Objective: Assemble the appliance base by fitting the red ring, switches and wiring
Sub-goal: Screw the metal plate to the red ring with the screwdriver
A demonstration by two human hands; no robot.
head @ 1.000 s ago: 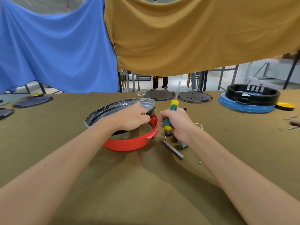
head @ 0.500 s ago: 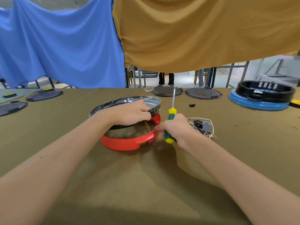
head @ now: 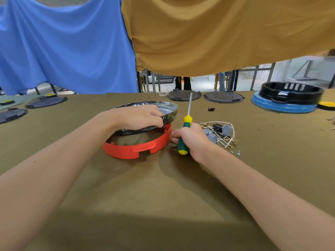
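Note:
A red plastic ring point(head: 137, 148) lies on the olive table point(head: 163, 196). My left hand point(head: 139, 117) grips the near rim of a shiny metal pan point(head: 168, 110) wrapped in film, holding it tilted above the ring. My right hand point(head: 190, 138) holds a green-and-yellow screwdriver point(head: 184, 136) with its shaft pointing up and away; its fingers touch the ring's right edge. A bundle of white wiring with grey and black switches point(head: 219, 132) lies just right of that hand.
Two dark round plates point(head: 223, 96) rest at the table's far edge, more dark plates point(head: 45, 102) at far left. A black base on a blue ring point(head: 288, 98) stands at far right. Small screws point(head: 235, 152) and a black clip point(head: 211, 109) lie loose. Blue and tan cloths hang behind.
My left hand has raised the metal pan off the red ring, tilting it up. My right hand with the screwdriver has moved left off the wiring bundle, to the ring's edge.

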